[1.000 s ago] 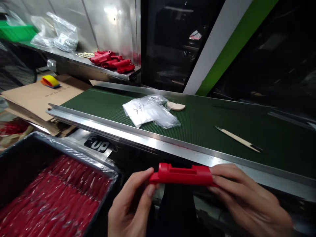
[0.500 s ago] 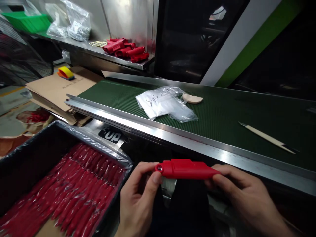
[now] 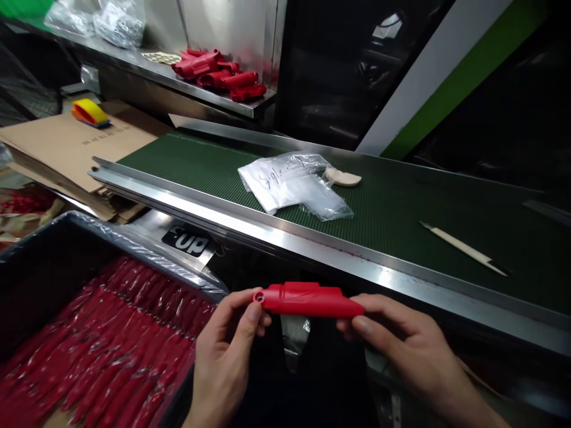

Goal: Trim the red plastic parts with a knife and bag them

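Note:
A red plastic part (image 3: pixel 307 299), long and tapered with a round hole at its left end, is held level between both hands in front of the conveyor. My left hand (image 3: pixel 227 351) pinches the holed end between thumb and fingers. On the pointed right end, my right hand (image 3: pixel 401 339) has its thumb and fingers closed. To the left of my hands, a black bin (image 3: pixel 49 238) lined with clear plastic holds rows of bagged red parts (image 3: pixel 129 333).
Beyond my hands runs a green conveyor belt (image 3: pixel 383 208) with a metal rail (image 3: pixel 276 232). On it lie plastic bags (image 3: pixel 289 181), a beige pad (image 3: pixel 342 178) and a craft knife (image 3: pixel 464 248). Loose red parts (image 3: pixel 218 74) sit on the shelf; cardboard (image 3: pixel 57 142) carries a tape roll (image 3: pixel 90 112).
Both hands and the red plastic part have shifted left in the picture. The surroundings have also slid left as the view turned a little right. The grip on both ends is the same.

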Tool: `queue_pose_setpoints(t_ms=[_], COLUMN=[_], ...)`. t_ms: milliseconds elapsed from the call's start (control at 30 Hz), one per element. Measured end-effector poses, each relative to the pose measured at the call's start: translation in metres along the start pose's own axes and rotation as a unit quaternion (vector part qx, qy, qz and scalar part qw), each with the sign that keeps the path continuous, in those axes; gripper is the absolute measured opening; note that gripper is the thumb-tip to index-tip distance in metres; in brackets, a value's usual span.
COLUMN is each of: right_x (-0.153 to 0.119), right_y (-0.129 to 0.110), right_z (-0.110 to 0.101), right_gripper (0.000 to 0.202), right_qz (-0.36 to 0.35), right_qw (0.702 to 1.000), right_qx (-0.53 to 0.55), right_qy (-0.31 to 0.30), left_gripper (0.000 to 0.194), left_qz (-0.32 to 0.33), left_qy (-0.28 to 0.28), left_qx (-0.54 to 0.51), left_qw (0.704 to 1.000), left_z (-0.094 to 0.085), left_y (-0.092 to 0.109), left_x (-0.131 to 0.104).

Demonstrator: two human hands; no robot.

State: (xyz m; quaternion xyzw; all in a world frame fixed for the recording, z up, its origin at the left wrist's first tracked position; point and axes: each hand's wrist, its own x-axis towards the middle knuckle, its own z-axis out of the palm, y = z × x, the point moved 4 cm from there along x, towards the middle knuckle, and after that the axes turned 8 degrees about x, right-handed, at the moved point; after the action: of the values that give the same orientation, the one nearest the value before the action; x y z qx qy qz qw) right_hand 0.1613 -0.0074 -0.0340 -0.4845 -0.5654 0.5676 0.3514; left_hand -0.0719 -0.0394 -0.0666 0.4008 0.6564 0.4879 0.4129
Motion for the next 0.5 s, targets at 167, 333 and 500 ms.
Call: queue_pose_setpoints(t_ms=[167,333,500], right_x=[0.001,0.004,0.019], right_y=[-0.023,-0.026,-0.041], right_z=[0.017,0.044,0.064], right_gripper=[0.015,0.016,0.013], right_qz=[-0.149,-0.213,-0.225], right_qw=[0.979,0.966,0.950], right_qx=[-0.135,-0.144,-0.180], right_qy=[0.034,-0.025,-0.124], left_gripper=[0.057,0.073,0.080], left_qz=[0.361,0.506,0.414], left_qy=[0.029,-0.055,-0.121], left_qx=[0.255,0.386,0.315], left_qw=[0.897,0.770,0.846], left_z=[0.010,0.036,0.021], left_y=[0.020,0.019,0.015], left_x=[-0.014,-0.014,0.002])
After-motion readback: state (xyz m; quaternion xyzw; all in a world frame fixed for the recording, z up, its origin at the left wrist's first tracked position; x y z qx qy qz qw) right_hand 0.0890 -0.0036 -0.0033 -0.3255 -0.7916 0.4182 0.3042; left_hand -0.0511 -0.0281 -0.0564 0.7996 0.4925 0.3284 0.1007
